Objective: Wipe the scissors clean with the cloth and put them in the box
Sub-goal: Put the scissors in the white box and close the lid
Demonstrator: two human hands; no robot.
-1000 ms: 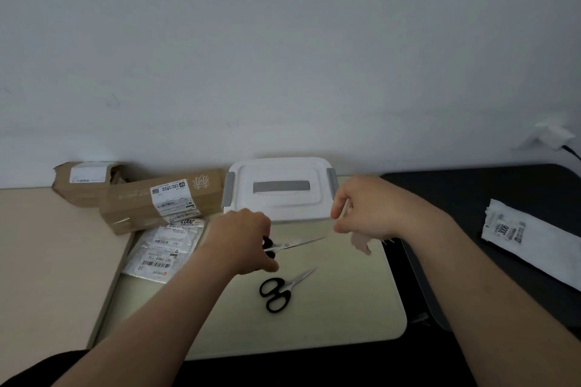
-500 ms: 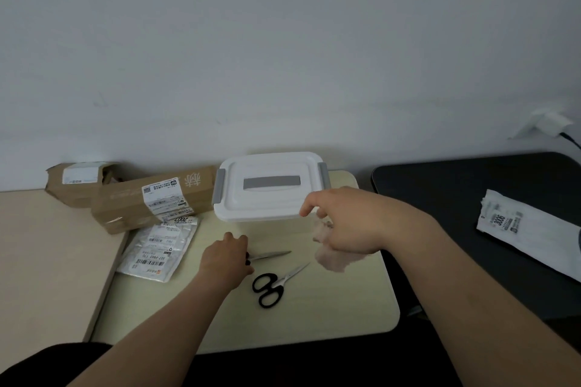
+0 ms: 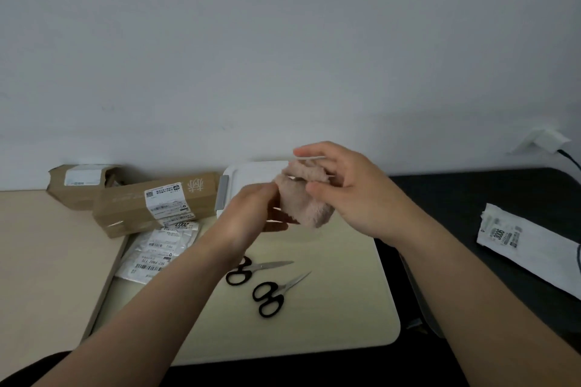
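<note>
Two pairs of black-handled scissors lie side by side on the cream table (image 3: 339, 308), blades pointing right. My left forearm partly covers the handles of the far pair (image 3: 251, 270); the near pair (image 3: 276, 292) lies in full view. Above them, both hands hold a fuzzy beige cloth (image 3: 301, 201) in the air. My right hand (image 3: 355, 195) grips its right side with thumb and curled fingers. My left hand (image 3: 248, 217) pinches its left edge. The white box (image 3: 248, 173), its lid on and a grey latch showing, stands behind the hands and is mostly hidden.
Two brown cardboard parcels (image 3: 157, 201) and several plastic mail bags (image 3: 160, 248) lie to the left of the box. A white labelled packet (image 3: 528, 248) rests on the black table to the right. A plug (image 3: 547, 138) sits on the wall.
My left hand laid its scissors on the table beside the other pair, let go and rose to the cloth. My right hand lifted the cloth in front of the box.
</note>
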